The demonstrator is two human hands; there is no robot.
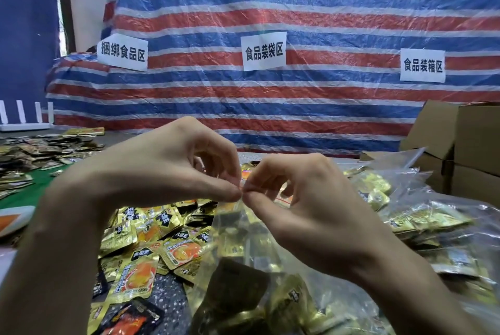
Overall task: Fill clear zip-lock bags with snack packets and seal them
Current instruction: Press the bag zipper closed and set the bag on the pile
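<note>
The clear zip-lock bag (238, 240) fills the lower centre of the frame, loaded with gold and dark packets. Loose snack packets (140, 267) lie spread at lower left, within reach. At mid-frame, the left hand (167, 172) and right hand (303, 199) each pinch the bag's top edge between thumb and forefinger, with their tips almost meeting. This grip probably aligns the zip strip (283, 200) for pressing shut. At right, filled bags (419, 221) lie piled beside cardboard boxes (473, 145), presumably for packing. A striped tarp (297, 9) carrying paper labels (264, 51) closes the background.
</note>
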